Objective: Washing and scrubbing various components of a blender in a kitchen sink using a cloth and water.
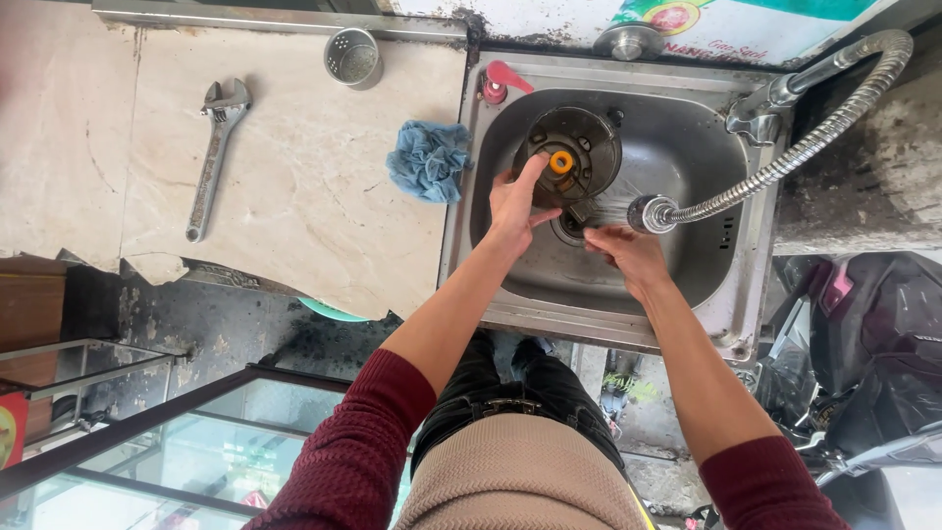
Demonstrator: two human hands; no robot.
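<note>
Both forearms reach into sink [746, 294]; left hand [515, 201] grips round part [569, 157], right hand [628, 250] curled.

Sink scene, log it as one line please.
left hand: holds round metal part | right hand: by drain | hose: over sink

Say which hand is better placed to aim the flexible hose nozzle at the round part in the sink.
Right, likely. The right hand sits just beside the hose nozzle. The left hand already rests on the round metal part, steadying it in the sink.
</note>
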